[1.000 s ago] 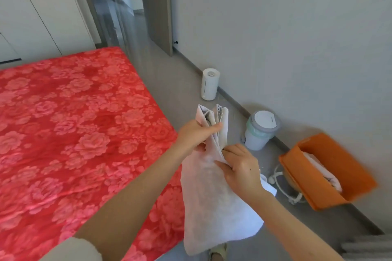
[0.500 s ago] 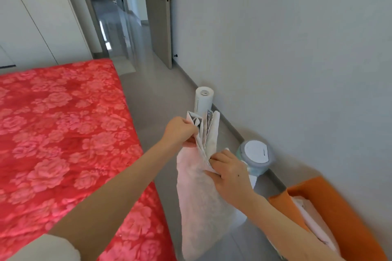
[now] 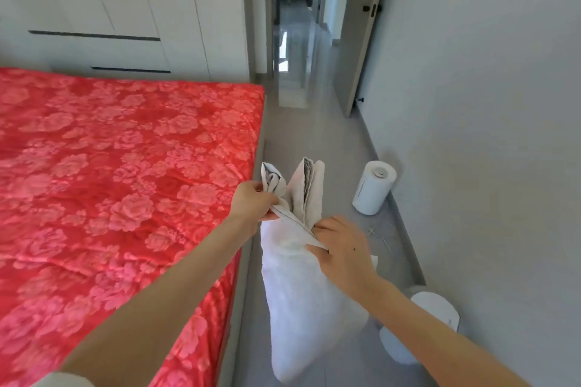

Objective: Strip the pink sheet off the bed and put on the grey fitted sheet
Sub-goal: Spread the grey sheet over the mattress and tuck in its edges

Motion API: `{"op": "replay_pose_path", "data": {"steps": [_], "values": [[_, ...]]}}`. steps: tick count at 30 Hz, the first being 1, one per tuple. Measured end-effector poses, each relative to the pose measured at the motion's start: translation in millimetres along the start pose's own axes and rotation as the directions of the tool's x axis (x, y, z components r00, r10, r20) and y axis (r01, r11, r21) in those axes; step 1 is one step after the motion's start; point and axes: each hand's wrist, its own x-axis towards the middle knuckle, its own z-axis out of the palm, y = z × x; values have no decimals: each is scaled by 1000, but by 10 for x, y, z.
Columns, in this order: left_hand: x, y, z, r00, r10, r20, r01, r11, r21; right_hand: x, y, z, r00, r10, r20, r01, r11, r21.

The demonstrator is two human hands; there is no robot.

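White cylindrical appliance (image 3: 374, 187) stood by the plain wall (image 3: 487, 135), white round-lidded bin (image 3: 435, 317) nearer, grey door (image 3: 358, 41) open, white wardrobe (image 3: 125, 9) behind.

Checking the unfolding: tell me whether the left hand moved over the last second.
Yes. The left hand, gripping a fold of the grey sheet, shifted left, away from the white cylinder to the bed edge.

Two arms in view, both bare from the wrist up. Left arm (image 3: 163, 286): bare forearm, with a white sleeve (image 3: 64, 379) edge showing at the bottom-left corner; short or rolled up, can't tell which. Sleeve fabric looks plain, with no print visible. Right arm (image 3: 440, 333): bare all the way to the frame edge. Left hand (image 3: 253, 203) bare. Right hand (image 3: 341, 256) bare, with one small dark mole (image 3: 354, 249) on its back. Nails too blurred to describe.
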Motion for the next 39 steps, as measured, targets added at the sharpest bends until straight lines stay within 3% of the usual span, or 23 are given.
{"op": "replay_pose_path", "data": {"steps": [8, 15, 17, 19, 20, 23, 25, 27, 29, 32, 36, 39], "values": [[383, 253, -656, 888, 164, -429, -198, 980, -35, 1007, -66, 596, 997, -46, 67, 24, 955, 296], [1061, 774, -1374, 800, 321, -506, -421, 902, -93, 2079, -236, 1417, 986, -127, 104, 63, 879, 473], [1266, 914, -1549, 798, 357, -485, -444, 893, -74, 2418, -249, 1591, 939, -189, 288, 57, 910, 410], [1420, 1009, -1727, 802, 384, -458, -444, 895, -27, 2739, -222, 1669, 838, -174, 516, 66, 973, 221], [1479, 1037, -1818, 801, 392, -453, -445, 896, -12, 2914, -223, 1674, 832, -172, 527, 71, 976, 207], [1658, 1063, -2066, 781, 368, -504, -435, 900, -17, 3440, -325, 1725, 893, -163, 420, -55, 885, 462], [1779, 1060, -2162, 769, 356, -531, -424, 906, -7, 3805, -475, 1881, 847, -169, 505, -240, 725, 646], [1913, 1065, -2201, 771, 340, -538, -411, 912, -13, 4070, -654, 2119, 803, -234, 549, -312, 620, 720], [2049, 1082, -2236, 779, 312, -544, -401, 915, -50, 4272, -748, 2369, 793, -317, 521, -281, 568, 773], [2216, 1149, -2384, 788, 313, -531, -404, 913, -61, 4636, -791, 2612, 777, -489, 396, -90, 537, 839], [2510, 1252, -2573, 829, 276, -487, -283, 957, 61, 5193, -727, 2932, 664, -638, 390, -11, 513, 858], [2856, 1136, -2537, 737, 182, -651, -157, 983, 97, 5441, -637, 3263, 684, -647, 338, 91, 535, 840]]}}
